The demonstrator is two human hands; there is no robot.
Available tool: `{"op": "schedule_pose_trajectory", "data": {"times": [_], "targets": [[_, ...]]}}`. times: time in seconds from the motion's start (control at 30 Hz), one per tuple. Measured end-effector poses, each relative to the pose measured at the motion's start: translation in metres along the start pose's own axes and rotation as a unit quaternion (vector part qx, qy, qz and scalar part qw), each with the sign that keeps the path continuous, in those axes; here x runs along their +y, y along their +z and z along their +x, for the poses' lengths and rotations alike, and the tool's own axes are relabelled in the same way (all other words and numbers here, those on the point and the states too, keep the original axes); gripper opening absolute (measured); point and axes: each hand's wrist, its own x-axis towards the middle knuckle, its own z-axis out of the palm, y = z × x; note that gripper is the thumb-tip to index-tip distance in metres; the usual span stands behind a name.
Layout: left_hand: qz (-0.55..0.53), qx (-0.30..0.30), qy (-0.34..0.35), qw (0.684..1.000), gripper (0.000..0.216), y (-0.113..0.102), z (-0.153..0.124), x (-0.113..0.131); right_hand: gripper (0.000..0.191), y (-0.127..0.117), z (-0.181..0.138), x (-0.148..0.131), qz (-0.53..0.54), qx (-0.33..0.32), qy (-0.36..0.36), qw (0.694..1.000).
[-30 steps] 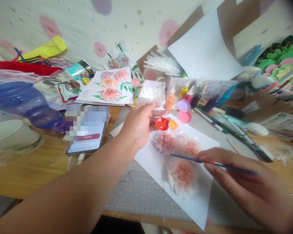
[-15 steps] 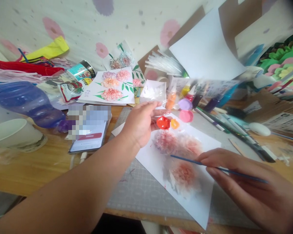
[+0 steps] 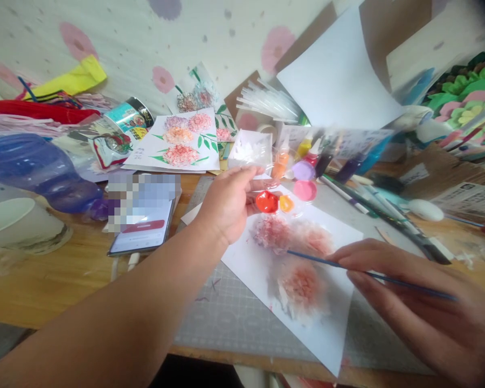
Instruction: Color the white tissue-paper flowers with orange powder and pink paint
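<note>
My left hand (image 3: 236,202) reaches forward, its thumb and fingers closed on the edge of a clear paint palette (image 3: 275,211). Its wells hold red paint (image 3: 267,201), orange paint (image 3: 286,203), pink paint (image 3: 305,190) and purple paint (image 3: 303,171). In my right hand (image 3: 404,285) is a thin blue paintbrush (image 3: 315,257), pinched between thumb and fingers and pointing left. Its tip hovers over or touches a white sheet (image 3: 242,258), beside blurred reddish flower heads (image 3: 303,285). Whether the tip touches the sheet I cannot tell.
A grey cutting mat (image 3: 222,307) lies under the sheet. To the left are a phone (image 3: 145,226), a white tub (image 3: 20,226) and a blue plastic bottle (image 3: 44,167). Behind stand a flower picture (image 3: 181,140) and paint bottles (image 3: 281,159). Pens (image 3: 412,226) lie at right.
The brush has shifted slightly right and up over the sheet with my right hand. My left hand and the palette stay nearly in place; the whole view has slid a little.
</note>
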Motion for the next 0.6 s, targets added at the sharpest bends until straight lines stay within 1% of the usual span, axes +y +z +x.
{"op": "schedule_pose_trajectory", "data": {"times": [0.1,0.23,0.4,0.6], "targets": [[0.001,-0.001,-0.003,1.0,0.013,-0.0008,0.0003,-0.0001,0.012,-0.0005,-0.001,0.0009,0.012,-0.011,0.008,1.0],[-0.008,0.002,0.007,1.0,0.009,-0.002,0.0018,-0.0013,0.013,-0.0007,0.0019,0.0002,0.008,-0.023,-0.021,0.999],[-0.007,0.002,0.003,1.0,0.01,-0.0021,0.0022,-0.0015,0.012,-0.0057,0.0033,0.0001,0.008,-0.011,0.01,1.0],[-0.009,0.003,0.004,1.0,0.009,-0.0025,0.0022,-0.0018,0.011,-0.0061,0.0052,0.0024,-0.001,-0.003,-0.001,1.0]]}}
